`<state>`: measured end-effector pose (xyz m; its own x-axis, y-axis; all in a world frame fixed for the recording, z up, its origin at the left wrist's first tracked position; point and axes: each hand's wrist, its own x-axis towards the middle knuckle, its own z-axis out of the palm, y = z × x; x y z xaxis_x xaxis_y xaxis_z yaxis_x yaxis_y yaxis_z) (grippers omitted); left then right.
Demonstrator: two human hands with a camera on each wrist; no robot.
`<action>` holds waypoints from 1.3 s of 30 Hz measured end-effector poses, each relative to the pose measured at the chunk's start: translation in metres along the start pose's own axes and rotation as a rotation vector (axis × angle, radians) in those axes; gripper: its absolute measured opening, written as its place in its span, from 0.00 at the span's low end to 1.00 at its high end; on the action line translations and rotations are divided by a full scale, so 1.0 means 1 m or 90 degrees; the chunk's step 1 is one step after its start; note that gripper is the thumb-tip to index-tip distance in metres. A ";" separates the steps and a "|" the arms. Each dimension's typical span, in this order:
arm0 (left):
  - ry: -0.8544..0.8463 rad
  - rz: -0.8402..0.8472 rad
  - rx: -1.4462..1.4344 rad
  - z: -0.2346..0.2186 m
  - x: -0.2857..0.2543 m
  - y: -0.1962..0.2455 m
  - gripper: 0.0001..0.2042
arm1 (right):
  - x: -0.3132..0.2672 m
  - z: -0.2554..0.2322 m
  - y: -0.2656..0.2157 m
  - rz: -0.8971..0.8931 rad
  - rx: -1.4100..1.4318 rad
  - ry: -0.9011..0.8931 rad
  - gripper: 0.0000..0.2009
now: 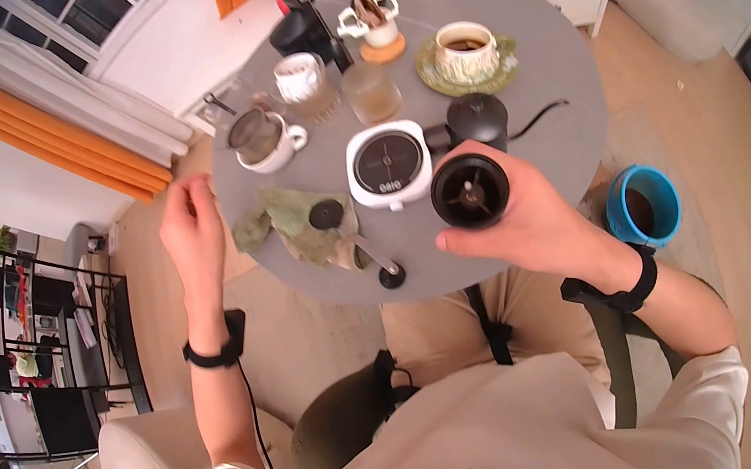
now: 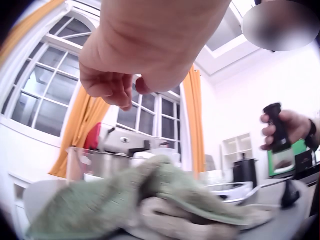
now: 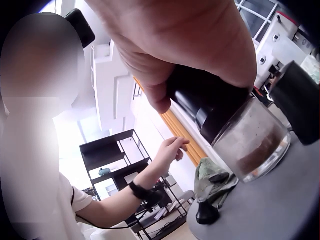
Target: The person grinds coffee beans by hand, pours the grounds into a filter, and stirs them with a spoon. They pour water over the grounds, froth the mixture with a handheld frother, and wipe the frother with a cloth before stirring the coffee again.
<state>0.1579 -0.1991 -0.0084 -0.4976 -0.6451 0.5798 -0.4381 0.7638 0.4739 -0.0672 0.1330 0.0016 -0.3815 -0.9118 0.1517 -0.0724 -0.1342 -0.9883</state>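
My right hand (image 1: 539, 218) grips a black hand grinder (image 1: 470, 191) above the table's near side, its round top facing the head camera. In the right wrist view the grinder's clear jar (image 3: 255, 142) holds brown grounds. A crank handle with a black knob (image 1: 327, 215) lies partly on a crumpled green cloth (image 1: 297, 226); its other black end (image 1: 391, 276) rests on the tabletop. Left of the cloth, my left hand (image 1: 196, 228) hangs in the air with loosely curled fingers and holds nothing. The left wrist view shows this hand (image 2: 145, 50) above the cloth (image 2: 110, 200).
On the grey table (image 1: 566, 67) stand a white scale (image 1: 389, 163), a black kettle (image 1: 477, 120), a cup (image 1: 467, 60) of dark liquid on a green saucer, a white mug (image 1: 281, 156) with a strainer, and glass vessels. A blue bin (image 1: 659, 219) stands right of the table.
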 end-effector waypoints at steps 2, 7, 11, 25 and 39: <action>-0.138 -0.014 -0.034 -0.003 -0.051 0.031 0.10 | -0.017 -0.002 0.011 0.030 -0.045 -0.011 0.21; -0.277 -0.114 -0.035 0.015 -0.125 0.083 0.12 | -0.020 -0.001 0.043 0.037 0.020 -0.001 0.22; -0.392 -0.348 -0.138 0.041 -0.129 0.100 0.27 | -0.007 0.003 0.051 0.006 0.048 0.026 0.23; -0.274 -0.349 -0.309 0.063 -0.132 0.141 0.12 | -0.003 0.007 0.065 -0.047 0.047 0.074 0.26; -0.244 0.200 0.054 0.024 -0.102 0.174 0.16 | -0.001 0.002 0.067 -0.077 0.044 0.053 0.25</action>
<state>0.1141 -0.0008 -0.0013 -0.8477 -0.3566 0.3928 -0.2746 0.9284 0.2502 -0.0697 0.1244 -0.0652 -0.4485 -0.8527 0.2678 -0.0603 -0.2701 -0.9609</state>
